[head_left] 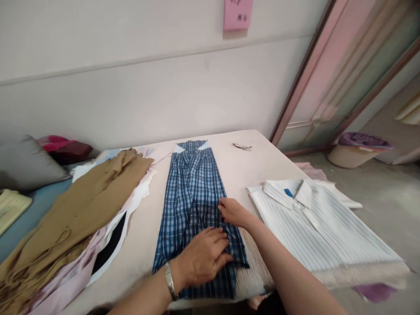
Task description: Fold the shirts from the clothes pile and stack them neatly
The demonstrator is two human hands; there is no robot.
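A blue plaid shirt [190, 192] lies lengthwise on the table in front of me, folded narrow, its collar end with two pale patches pointing at the wall. My left hand [206, 256], with a silver bracelet at the wrist, rests on the lower part of the shirt, palm down and fingers stretched out. Farther up, my right hand [234, 212] has its fingers curled closed at the shirt's right edge, pinching the cloth. To the right is a folded white striped shirt [315, 227], collar up.
A brown garment [88, 205] tops a pile of clothes on the left, near a grey cushion [29, 164]. Glasses [242, 146] lie on the pale tabletop [249, 168] towards the back. A wall [147, 96] stands behind; a beige basket [352, 155] is on the floor at right.
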